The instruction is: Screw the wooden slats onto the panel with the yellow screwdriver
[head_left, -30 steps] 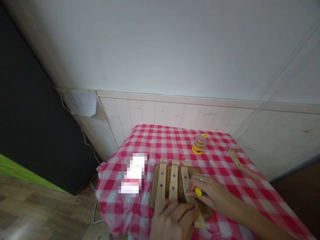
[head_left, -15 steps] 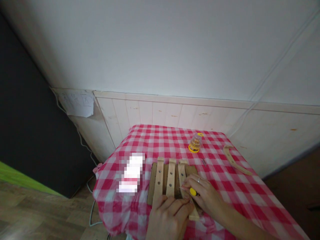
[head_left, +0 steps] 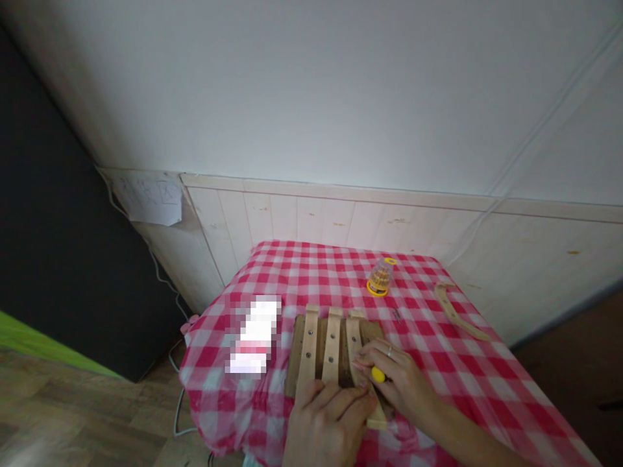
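A wooden piece (head_left: pixel 321 347) made of three pale slats screwed across darker boards lies on the red-and-white checked tablecloth (head_left: pixel 316 279). My left hand (head_left: pixel 328 425) lies flat on its near end, fingers stretched over the slats. My right hand (head_left: pixel 396 379) is closed round a small screwdriver with a yellow handle (head_left: pixel 378 373), its tip at the right-hand slat. A ring shows on one finger of that hand.
A clear, yellow-based case of screwdriver bits (head_left: pixel 380 277) stands further back on the table. A curved wooden strip (head_left: pixel 457 313) lies at the right edge. A small dark screw (head_left: pixel 397 316) lies loose. A blurred white-and-red packet (head_left: pixel 253 337) sits on the left. White wall panelling (head_left: pixel 341 220) lies behind.
The view has shifted slightly; both hands stay on the wooden piece, with the right hand and screwdriver moving only a little along the right slat.
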`<state>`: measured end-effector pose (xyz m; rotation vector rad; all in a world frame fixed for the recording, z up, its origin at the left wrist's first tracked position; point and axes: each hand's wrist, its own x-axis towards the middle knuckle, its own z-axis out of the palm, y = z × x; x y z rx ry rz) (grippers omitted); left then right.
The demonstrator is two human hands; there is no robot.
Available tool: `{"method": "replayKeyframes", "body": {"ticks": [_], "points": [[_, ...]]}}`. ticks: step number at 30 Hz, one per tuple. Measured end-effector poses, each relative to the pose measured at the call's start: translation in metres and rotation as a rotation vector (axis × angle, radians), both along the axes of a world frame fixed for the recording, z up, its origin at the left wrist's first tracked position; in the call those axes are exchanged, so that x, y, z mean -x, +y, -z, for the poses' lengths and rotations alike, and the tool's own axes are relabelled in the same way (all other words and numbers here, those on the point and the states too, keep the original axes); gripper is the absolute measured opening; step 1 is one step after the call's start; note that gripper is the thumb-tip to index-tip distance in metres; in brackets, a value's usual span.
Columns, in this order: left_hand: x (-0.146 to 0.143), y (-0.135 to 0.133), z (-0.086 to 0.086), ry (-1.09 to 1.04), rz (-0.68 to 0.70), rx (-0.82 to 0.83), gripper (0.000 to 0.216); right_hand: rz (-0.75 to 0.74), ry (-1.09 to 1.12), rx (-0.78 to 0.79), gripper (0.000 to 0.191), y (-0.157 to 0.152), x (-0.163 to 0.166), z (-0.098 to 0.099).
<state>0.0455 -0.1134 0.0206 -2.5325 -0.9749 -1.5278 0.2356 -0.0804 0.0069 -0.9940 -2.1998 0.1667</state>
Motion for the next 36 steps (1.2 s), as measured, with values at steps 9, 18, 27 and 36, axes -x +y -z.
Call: {"method": "replayKeyframes", "body": {"ticks": [9,18,27,36], "points": [[-0.0002,-0.0004,-0.006,0.031,-0.008,0.022,0.052,-0.013,0.057,0.059,0.02,0.0046,-0.0078,0.0027],[0.0022,-0.0006,-0.0052,0.04,-0.018,0.014,0.053,0.019,-0.011,-0.029,0.022,-0.0023,-0.0008,0.0061],[0.0019,-0.0007,-0.005,0.034,0.006,0.016,0.042,0.002,0.008,-0.048,0.021,-0.0006,-0.003,0.0091],[0.007,-0.0018,0.0022,0.079,0.043,0.086,0.022,0.022,0.076,0.064,0.02,-0.0029,-0.0019,0.0005]]}}
